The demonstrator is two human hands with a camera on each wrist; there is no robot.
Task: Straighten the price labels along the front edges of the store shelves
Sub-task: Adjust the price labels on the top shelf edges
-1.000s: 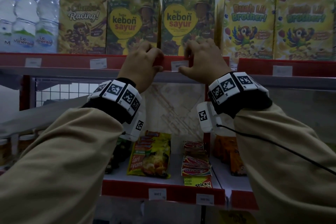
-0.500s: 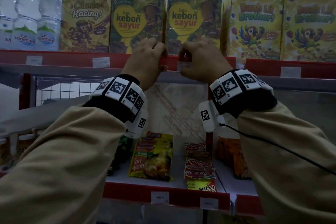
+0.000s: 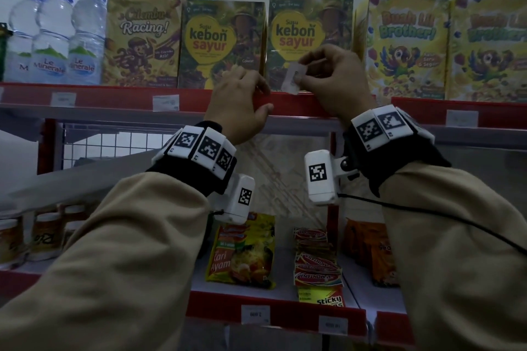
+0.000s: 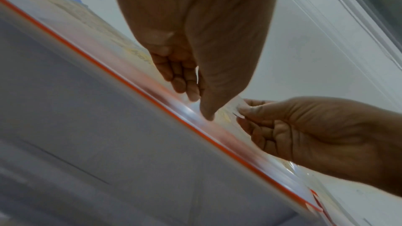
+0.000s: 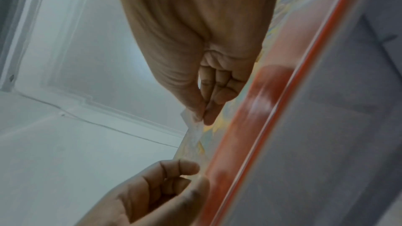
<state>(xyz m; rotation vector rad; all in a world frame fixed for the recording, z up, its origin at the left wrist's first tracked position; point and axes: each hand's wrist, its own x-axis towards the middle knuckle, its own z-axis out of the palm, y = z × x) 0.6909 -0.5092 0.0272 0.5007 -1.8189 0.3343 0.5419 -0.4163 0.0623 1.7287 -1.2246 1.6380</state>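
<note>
Lifted since earlier: small white paper price label [image 3: 293, 78] now off red front rail [image 3: 119, 98] at mid front edge of upper shelf, pinched in right hand [image 3: 333, 77] fingers before green milk box [image 3: 310, 25]. Left hand [image 3: 239, 100] fingers grip rail (slot there vacant). Reseating straight remains; neighbouring labels [image 3: 166, 102] look roughly level.

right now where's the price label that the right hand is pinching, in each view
Head: price label centre, above the red shelf edge, in the right hand.
Left wrist: price label right of centre, a sliver at the right hand's fingertips.
Right wrist: price label centre, under the pinching fingertips.
Shared landmark: the red shelf edge.
</note>
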